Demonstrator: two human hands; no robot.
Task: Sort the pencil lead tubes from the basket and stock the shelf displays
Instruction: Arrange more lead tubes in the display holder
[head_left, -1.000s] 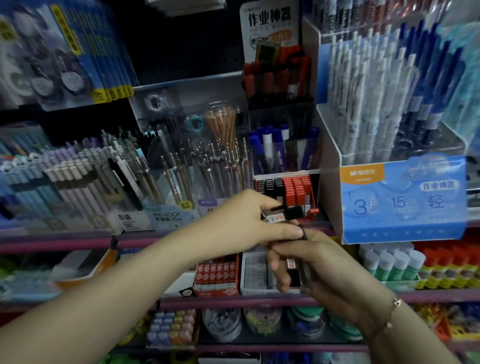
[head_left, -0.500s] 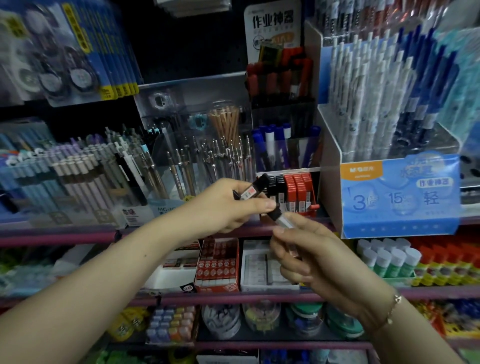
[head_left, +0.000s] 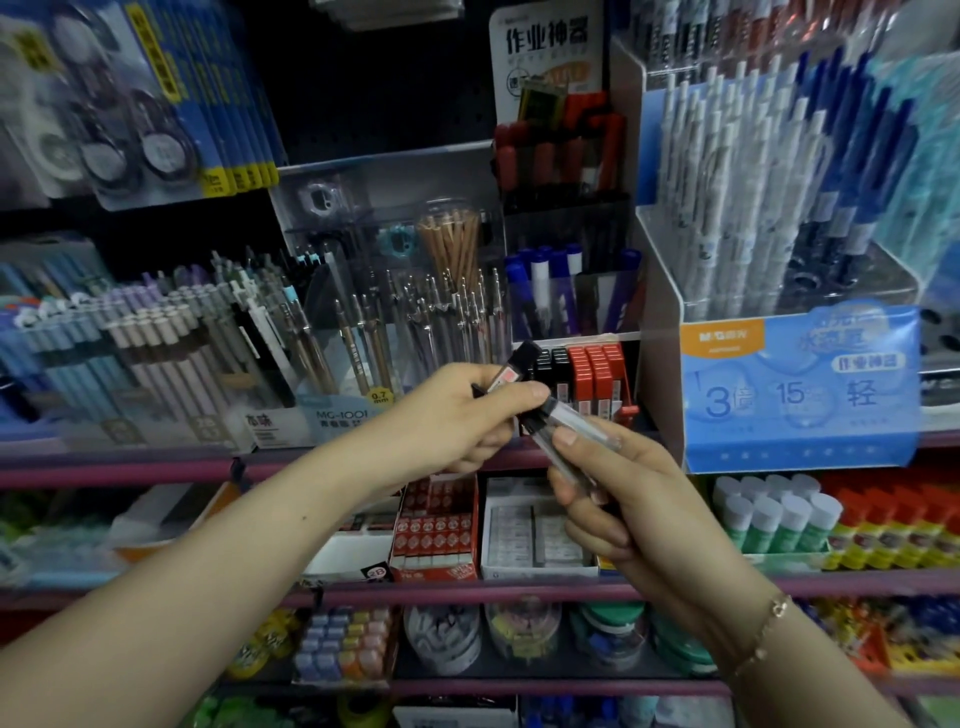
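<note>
Closest to me, two bare forearms reach in from below toward the stationery shelves. The right hand (head_left: 618, 488), a thin bracelet (head_left: 763, 639) on its wrist, has its fingers (head_left: 582, 530) curled round a small bunch of clear lead tubes (head_left: 576, 431) with black caps, held slanting up to the left. The left hand (head_left: 467, 415) meets it just above; its fingers are folded and its thumb lies across a black-capped lead tube (head_left: 511, 371) that sticks up and to the right out of the fist, a pale label with red on its side. The thumb tip touches the top of the bunch in the other hand (how many tubes are in that bunch I cannot tell).

Just behind the hands, on the purple-edged shelf (head_left: 130, 462), stands a small display rack (head_left: 587, 374) of lead tubes, black caps on its left, red ones on its right. Below it sit a red carton (head_left: 436, 530) of small packs and a white box of erasers (head_left: 519, 530), with glue sticks (head_left: 769, 514) off to the right.

Farther back, clear holders carry mechanical pencils (head_left: 405, 322) and blue-capped markers (head_left: 550, 291). To the right rises a tall pen display (head_left: 795, 384) with a blue front card and rows of white and blue pens. Upper left hang carded correction tapes (head_left: 114, 114).
</note>
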